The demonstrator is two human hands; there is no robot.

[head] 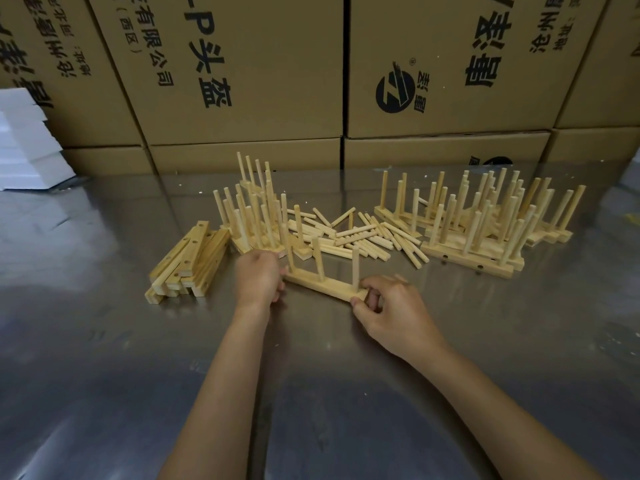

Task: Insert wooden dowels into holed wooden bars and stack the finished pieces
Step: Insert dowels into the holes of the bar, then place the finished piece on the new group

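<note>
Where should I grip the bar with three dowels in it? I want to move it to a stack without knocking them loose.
Grip the bar by its two short ends, coming in low from left and right, as the left hand and right hand do here. The three dowels stand upright along its top, so the ends are probably the clearest places to hold.

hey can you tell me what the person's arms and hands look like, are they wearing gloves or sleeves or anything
No gloves and no sleeves in view: both forearms are bare up to the bottom edge of the picture. The left hand and the right hand are bare too, with no watch, ring or wristband visible. The fingers show short nails.
</note>
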